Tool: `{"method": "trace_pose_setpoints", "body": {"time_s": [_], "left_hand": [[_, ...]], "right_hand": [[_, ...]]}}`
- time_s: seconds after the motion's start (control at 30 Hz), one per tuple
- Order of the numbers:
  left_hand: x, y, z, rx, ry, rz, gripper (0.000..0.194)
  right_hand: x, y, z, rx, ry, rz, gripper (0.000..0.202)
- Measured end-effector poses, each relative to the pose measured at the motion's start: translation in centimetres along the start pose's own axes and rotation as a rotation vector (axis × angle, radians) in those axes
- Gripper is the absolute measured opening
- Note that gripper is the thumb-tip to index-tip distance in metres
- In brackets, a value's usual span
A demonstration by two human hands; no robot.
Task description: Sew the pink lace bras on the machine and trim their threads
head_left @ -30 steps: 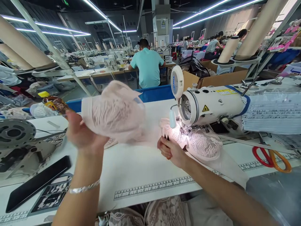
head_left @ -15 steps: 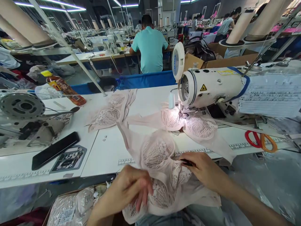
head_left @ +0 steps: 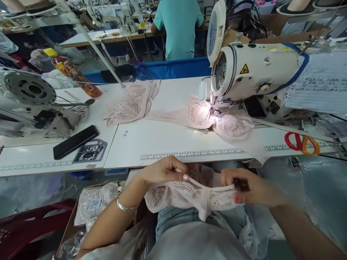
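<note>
A pale pink lace bra (head_left: 189, 193) is stretched between my two hands over my lap, in front of the table edge. My left hand (head_left: 165, 171), with a silver bangle on its wrist, pinches its upper edge between thumb and fingers. At the other end, my right hand (head_left: 249, 186) is closed on the lace band; a dark patch shows among its fingers, too unclear to name. Another pink bra (head_left: 233, 126) lies under the lit needle area of the white sewing machine (head_left: 244, 70). More pink bra pieces (head_left: 127, 108) rest on the table further left.
Scissors (head_left: 310, 145) with red and orange handles lie at the table's right. To the left are a black phone (head_left: 76, 142), a drink bottle (head_left: 76, 76) and a second machine (head_left: 32, 97). A box of plastic-wrapped packs (head_left: 92, 202) stands below. A co-worker (head_left: 180, 29) sits ahead.
The bra has come off the table edge down toward my lap and is now stretched between both hands. My left hand has risen and gripped its edge. The view has tilted downward.
</note>
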State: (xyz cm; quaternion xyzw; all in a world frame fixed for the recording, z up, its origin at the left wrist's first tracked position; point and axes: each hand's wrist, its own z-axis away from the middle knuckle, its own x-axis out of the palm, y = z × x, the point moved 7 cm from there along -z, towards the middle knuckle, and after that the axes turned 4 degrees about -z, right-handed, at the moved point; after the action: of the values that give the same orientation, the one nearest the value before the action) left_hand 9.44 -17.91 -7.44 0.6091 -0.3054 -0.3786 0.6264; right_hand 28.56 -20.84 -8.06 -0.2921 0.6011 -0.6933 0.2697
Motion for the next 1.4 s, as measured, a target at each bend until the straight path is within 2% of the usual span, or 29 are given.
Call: {"method": "trace_pose_setpoints", "body": {"time_s": [0.07,0.13,0.2,0.33,0.47,0.63,0.87,1.4], "left_hand": [[0.5,-2.8,0.5,-0.104,0.159,0.359,0.053],[1.5,-5.0,0.7,-0.136,0.299,0.585,0.061],[2.6,-6.2,0.6,-0.129,0.38,0.682,0.067],[4.2,-7.1,0.1,-0.089,0.455,0.78,0.074],[4.9,-7.4,0.0,-0.049,0.479,0.851,0.077],[5.1,-7.5,0.2,-0.026,0.482,0.892,0.075],[4.9,-7.7,0.4,-0.026,0.495,0.913,0.073],[4.9,-7.7,0.3,-0.035,0.488,0.915,0.071]], "right_hand": [[0.0,1.1,-0.4,-0.008,0.019,-0.152,0.055],[0.0,2.0,-0.9,-0.022,0.076,-0.283,0.059],[0.0,3.1,-1.3,-0.001,0.148,-0.404,0.061],[0.5,5.0,-1.7,0.028,0.209,-0.612,0.068],[1.0,5.9,-1.8,0.023,0.176,-0.71,0.068],[1.4,5.8,-1.6,0.049,0.126,-0.733,0.066],[0.9,6.0,-1.3,0.103,0.213,-0.685,0.068],[0.5,5.7,-0.9,0.114,0.244,-0.623,0.067]]}}
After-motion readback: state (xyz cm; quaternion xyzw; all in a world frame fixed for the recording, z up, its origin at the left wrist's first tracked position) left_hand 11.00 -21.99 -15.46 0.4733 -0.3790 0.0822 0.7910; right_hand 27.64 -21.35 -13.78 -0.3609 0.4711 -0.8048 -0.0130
